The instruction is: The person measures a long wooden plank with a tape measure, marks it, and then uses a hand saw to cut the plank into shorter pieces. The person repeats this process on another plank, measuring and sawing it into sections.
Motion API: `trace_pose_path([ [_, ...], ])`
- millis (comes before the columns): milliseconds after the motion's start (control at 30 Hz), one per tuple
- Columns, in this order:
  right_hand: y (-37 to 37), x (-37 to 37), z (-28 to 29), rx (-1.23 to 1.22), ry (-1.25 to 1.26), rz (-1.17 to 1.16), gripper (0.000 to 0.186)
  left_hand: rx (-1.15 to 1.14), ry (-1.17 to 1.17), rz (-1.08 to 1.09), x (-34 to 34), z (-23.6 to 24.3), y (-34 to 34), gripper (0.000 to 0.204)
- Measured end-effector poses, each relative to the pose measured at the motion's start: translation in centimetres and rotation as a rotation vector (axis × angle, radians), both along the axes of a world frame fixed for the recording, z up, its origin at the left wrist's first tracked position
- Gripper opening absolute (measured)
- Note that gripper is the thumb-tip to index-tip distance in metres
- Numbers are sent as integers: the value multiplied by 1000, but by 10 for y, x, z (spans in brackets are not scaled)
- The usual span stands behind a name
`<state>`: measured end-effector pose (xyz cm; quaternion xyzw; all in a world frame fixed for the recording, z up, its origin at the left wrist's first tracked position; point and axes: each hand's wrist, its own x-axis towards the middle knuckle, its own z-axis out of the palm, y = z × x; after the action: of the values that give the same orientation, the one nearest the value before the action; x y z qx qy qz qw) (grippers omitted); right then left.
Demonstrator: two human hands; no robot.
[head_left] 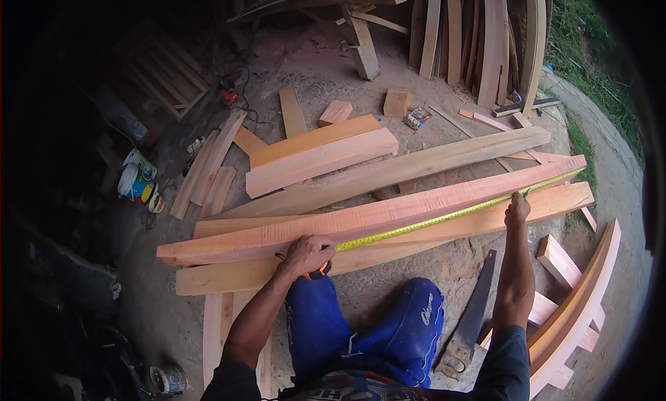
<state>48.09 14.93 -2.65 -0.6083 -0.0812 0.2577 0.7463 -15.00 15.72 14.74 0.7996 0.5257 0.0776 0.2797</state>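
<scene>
Pink beam point(388, 210): landmark, before the knees | tape blade point(423, 227): along beam's near side, seemingly tensioned for straightness | left hand point(310, 253): closed round tape case point(319, 271) | right hand point(517, 208): fingers bunched at blade, grip unclear | handsaw point(477, 304): nearer than beam

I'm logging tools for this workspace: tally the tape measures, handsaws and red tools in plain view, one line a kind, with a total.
Tape measure: 1
Handsaw: 1
Red tool: 1
Total: 3
</scene>
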Motion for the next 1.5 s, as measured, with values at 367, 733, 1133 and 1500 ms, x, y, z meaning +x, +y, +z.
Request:
trace_pose_path([
  [367, 17, -1, -6, -52, 32, 22, 27, 49, 67, 124, 6, -7, 0, 29],
  [733, 26, 7, -13, -96, 33, -11, 29, 0, 165, 225, -47, 0, 3, 31],
  [1133, 23, 27, -28, -34, -44, 42, 29, 118, 272, 278, -46, 7, -4, 52],
  [1500, 30, 29, -24, -108, 21, 11, 31, 290, 333, 276, -27, 8, -3, 60],
])
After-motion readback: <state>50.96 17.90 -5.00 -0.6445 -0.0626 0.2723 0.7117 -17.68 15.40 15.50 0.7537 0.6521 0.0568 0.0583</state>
